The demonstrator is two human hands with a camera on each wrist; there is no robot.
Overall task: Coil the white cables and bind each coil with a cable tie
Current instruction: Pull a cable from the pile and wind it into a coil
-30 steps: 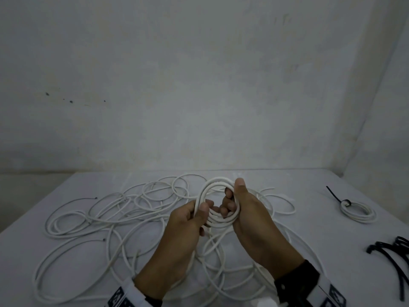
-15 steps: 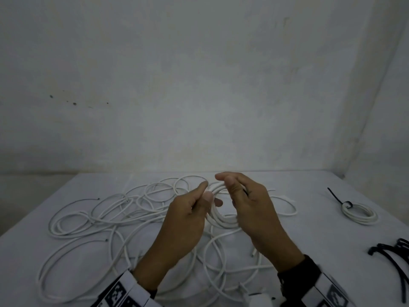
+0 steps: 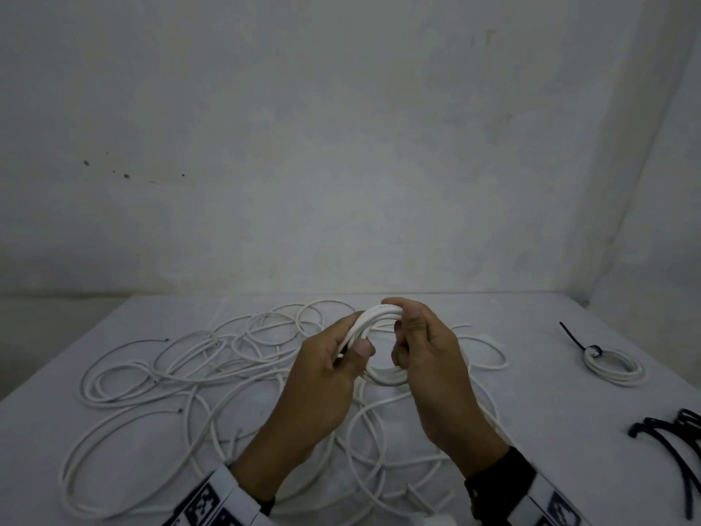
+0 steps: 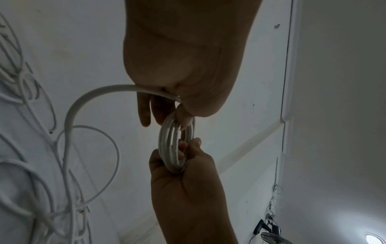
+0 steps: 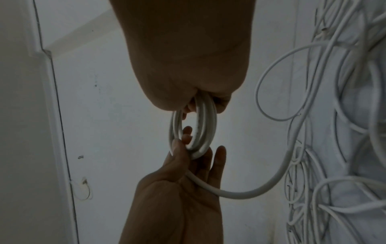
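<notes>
Both hands were raised above the white table at the centre of the head view, sharing one small coil of white cable. The left hand pinched the coil's left side between thumb and curled fingers; in the right wrist view the same hand appeared at lower centre, thumb pressed on the turns, with the free length of cable leaving across its palm toward the right edge. The right hand grasped the coil's right and upper side, fingers curled over the turns; the left wrist view showed it at lower centre, closed around the bottom of the ring. Loose cables lay in tangled loops across the lower left and centre of the head view. A finished coil, bound by a black tie, lay at right, and spare black ties lay near the lower right edge.
</notes>
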